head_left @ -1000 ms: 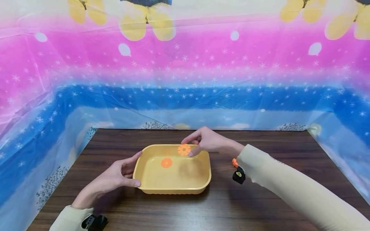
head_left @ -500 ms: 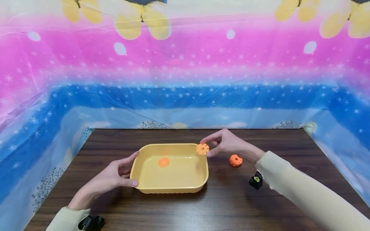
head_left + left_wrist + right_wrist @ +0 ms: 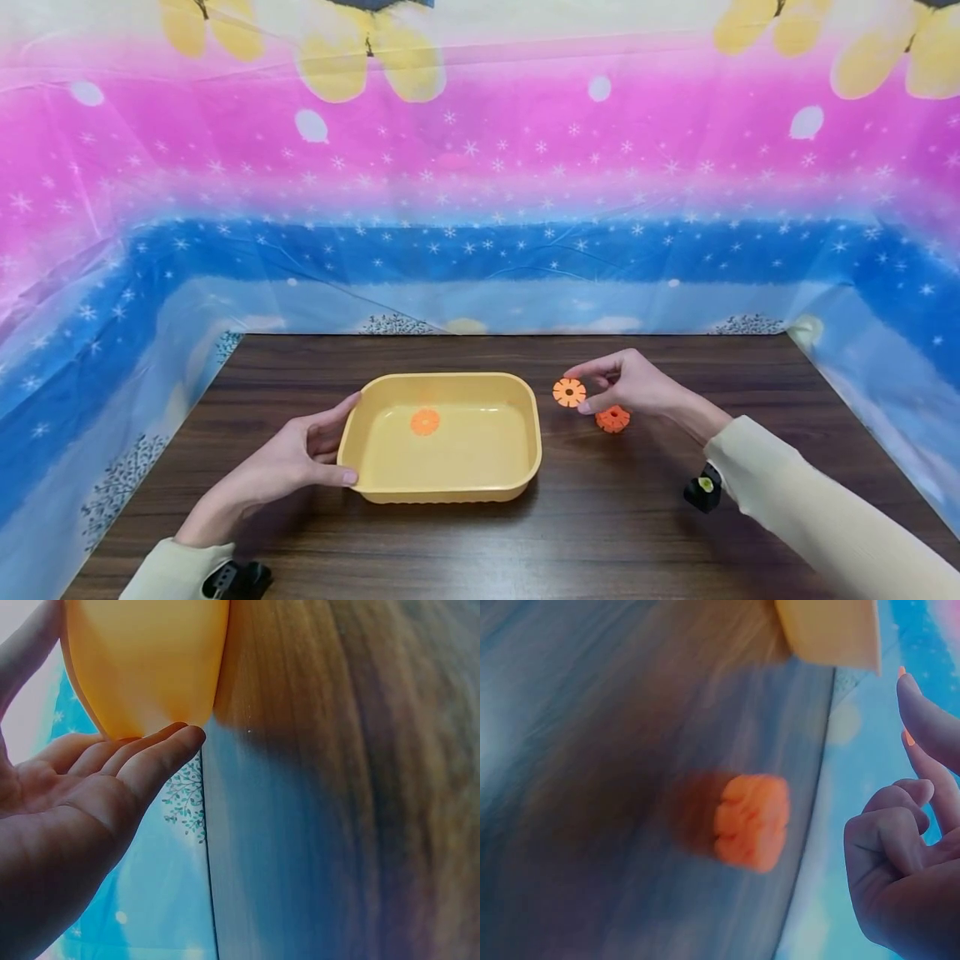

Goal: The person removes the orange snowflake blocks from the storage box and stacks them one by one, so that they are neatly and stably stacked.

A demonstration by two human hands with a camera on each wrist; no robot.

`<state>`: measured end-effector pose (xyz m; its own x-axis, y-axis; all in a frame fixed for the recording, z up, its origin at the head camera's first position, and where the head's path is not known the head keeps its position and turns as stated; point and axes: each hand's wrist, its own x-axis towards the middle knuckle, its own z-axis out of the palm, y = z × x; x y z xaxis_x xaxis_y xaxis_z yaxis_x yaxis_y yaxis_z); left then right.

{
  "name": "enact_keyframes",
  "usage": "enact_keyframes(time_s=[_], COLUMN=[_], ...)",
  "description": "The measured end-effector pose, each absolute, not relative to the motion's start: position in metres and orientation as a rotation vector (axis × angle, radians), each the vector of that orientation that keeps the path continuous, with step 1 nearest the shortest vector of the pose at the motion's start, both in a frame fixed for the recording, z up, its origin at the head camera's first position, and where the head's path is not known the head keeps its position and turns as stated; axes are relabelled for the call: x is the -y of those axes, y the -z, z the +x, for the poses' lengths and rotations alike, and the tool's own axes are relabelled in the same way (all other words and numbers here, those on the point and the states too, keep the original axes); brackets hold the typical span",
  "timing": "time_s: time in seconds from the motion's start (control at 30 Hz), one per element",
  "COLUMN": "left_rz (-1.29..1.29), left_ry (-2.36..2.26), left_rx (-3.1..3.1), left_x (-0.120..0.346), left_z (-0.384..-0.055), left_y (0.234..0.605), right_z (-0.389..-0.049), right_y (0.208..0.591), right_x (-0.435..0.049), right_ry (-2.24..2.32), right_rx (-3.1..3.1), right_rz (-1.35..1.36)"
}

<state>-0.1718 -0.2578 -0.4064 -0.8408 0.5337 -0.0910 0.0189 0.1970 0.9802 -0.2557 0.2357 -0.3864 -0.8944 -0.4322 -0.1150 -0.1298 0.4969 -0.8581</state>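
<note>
A yellow plastic tray (image 3: 465,487) sits on the table, its left end gripped by my left hand (image 3: 288,454). The thumb is at the front corner and the fingers lie along the end wall, as the left wrist view shows of the tray (image 3: 150,667). One orange notched disc (image 3: 425,422) lies inside the tray. Right of the tray, my right hand (image 3: 637,385) pinches another orange notched disc (image 3: 569,392) upright between thumb and index finger, above the table. Just below that hand stands a short stack of orange notched discs (image 3: 613,420), partly covered by it; the right wrist view shows the stack (image 3: 754,823) from the side.
The dark wooden table (image 3: 480,558) reaches back to a hanging patterned cloth (image 3: 480,250) that encloses it on the back and both sides. Black devices are strapped at the left wrist (image 3: 238,578) and right wrist (image 3: 703,488).
My right hand has moved right, from over the tray to beside the stack, with the disc still pinched. The stack has come more into view. The left hand stays on the tray.
</note>
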Motion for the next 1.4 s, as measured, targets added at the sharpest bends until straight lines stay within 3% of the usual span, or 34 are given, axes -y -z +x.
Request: enact_keyframes(time_s=[0.7, 1.4], left_rz=[0.512, 0.493], left_ry=[-1.675, -1.674], left_rx=[-2.072, -2.082], left_x=[0.258, 0.258], left_z=[-0.172, -0.17], left_y=[0.406, 0.405], right_z=[-0.24, -0.243], right_y=[0.414, 0.428], right_x=[-0.296, -0.3], right_ry=[1.398, 1.327], right_rx=[-2.429, -2.497], right_rz=[-0.318, -0.363])
